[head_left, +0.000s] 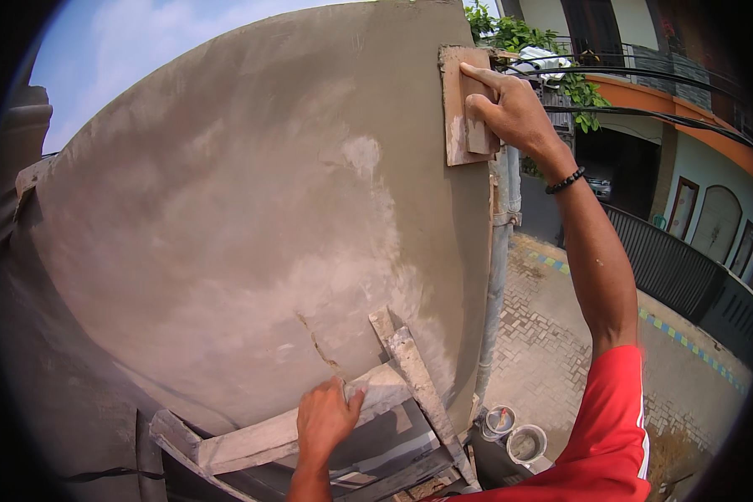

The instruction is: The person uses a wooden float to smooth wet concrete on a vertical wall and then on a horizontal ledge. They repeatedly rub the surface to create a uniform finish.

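Observation:
At the upper right edge of a grey plastered wall (251, 209), my right hand (510, 105) grips the handle of a wooden float (456, 125). Its index finger stretches along the float's board, and the flat face lies against the plaster at the corner. Low in the middle, my left hand (325, 418) is closed over the edge of a pale wooden plank (251, 445), the fingers bent over its far side and partly hidden. A thin stick or crack-like line (316, 341) shows on the wall just above that hand.
Wooden scaffold bars (418, 376) lean by the wall's foot. A grey pipe (498, 276) runs down the wall's right edge. Two buckets (527, 443) stand far below near the paved street (544, 309). Black cables (644, 111) cross behind my right arm, before a house (711, 159).

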The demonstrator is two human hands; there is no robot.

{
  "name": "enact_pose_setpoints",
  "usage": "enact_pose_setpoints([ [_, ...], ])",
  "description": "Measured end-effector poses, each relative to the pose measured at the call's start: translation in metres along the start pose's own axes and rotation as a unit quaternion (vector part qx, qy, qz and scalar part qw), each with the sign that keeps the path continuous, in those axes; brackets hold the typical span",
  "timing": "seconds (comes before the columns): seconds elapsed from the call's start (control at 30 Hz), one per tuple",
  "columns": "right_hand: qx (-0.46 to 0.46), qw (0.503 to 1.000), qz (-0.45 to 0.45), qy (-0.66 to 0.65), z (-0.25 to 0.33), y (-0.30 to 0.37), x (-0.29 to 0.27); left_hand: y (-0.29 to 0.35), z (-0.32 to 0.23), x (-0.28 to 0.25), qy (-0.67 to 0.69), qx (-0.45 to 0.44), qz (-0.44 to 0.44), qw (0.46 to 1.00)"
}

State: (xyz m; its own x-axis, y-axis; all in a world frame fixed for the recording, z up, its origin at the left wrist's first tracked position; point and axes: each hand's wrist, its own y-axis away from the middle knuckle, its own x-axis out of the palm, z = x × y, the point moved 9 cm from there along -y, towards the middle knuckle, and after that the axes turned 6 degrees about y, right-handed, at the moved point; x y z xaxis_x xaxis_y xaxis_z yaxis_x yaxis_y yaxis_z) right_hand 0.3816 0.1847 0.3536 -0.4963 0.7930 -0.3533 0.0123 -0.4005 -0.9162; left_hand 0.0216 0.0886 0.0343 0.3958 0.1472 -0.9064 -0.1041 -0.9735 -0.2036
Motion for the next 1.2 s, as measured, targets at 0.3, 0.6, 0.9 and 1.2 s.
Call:
enact_pose_setpoints([
  [0.3, -0.065, 0.956, 0.268, 0.098, 0.032, 0.324, 0.14, -0.002, 0.008, 0.01, -0.004, 0.016, 0.009, 1.0],
  [0.6, 0.377, 0.878, 0.246, -0.159, -0.062, 0.476, 0.072, 0.006, 0.014, 0.01, -0.01, 0.049, -0.035, 0.998],
  [0.9, 0.672, 0.667, -0.033, -0.32, -0.05, 0.682, -0.013, 0.009, 0.009, 0.006, 0.003, 0.072, -0.059, 0.996],
  [1.2, 0.679, 0.48, -0.152, -0.535, 0.018, 0.723, -0.051, 0.007, 0.005, 0.009, -0.011, 0.072, -0.031, 0.997],
])
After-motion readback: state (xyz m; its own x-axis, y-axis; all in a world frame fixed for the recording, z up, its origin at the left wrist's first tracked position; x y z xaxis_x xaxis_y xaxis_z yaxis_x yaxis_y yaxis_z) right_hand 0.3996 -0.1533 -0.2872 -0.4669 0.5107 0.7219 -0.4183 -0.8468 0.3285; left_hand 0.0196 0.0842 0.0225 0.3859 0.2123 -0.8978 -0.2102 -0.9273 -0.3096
